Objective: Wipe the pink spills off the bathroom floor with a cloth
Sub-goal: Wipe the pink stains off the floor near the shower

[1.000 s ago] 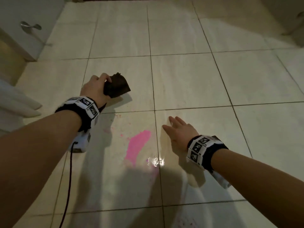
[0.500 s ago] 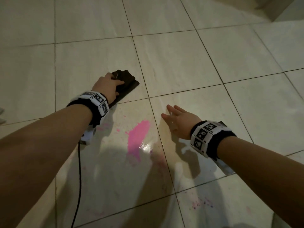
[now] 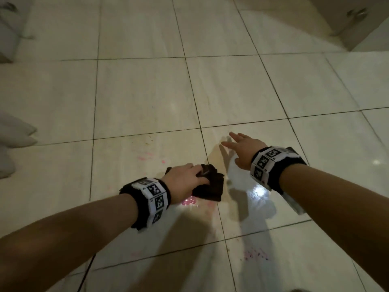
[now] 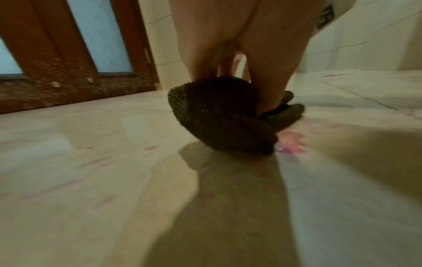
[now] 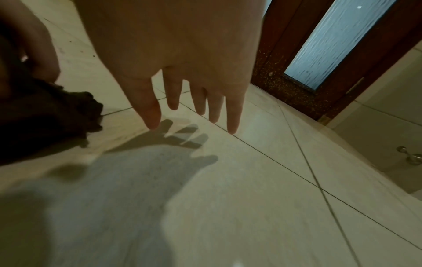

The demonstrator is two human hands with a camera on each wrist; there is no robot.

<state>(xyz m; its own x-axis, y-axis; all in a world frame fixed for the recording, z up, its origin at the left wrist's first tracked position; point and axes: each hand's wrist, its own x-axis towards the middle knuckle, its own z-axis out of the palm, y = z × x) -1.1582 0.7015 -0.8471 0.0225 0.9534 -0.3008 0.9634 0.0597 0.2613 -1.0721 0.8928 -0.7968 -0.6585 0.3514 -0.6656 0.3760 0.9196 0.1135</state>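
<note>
your left hand (image 3: 185, 178) grips dark cloth (image 3: 210, 186), pressed on floor (image 3: 147, 102) over big pink spill (image 3: 189, 201). right hand (image 3: 242, 150) flat, fingers spread, holds nothing. risk: cloth just smears pink. pink dots (image 3: 254, 254) near you could get missed.

Floor (image 3: 143, 98) was glazed ceramic tile, pale cream, glossy enough to throw a hard light glare near the right wrist, with thin dark grout lines. Cloth (image 3: 210, 186) was dark brown fabric, matt, with a coarse nubby weave that showed clearly in the left wrist view (image 4: 219, 115). Pink spill (image 3: 188, 201) looked wet and shiny at the cloth's edge; the pink specks (image 3: 255, 255) nearer the person looked dull. Door (image 4: 57, 54) was reddish-brown wood with a satin sheen, holding frosted, rippled glass panels (image 5: 331, 41). Wristbands (image 3: 154, 199) were black fabric with matt printed white tags. Door stop (image 5: 411, 157) was polished metal.
</note>
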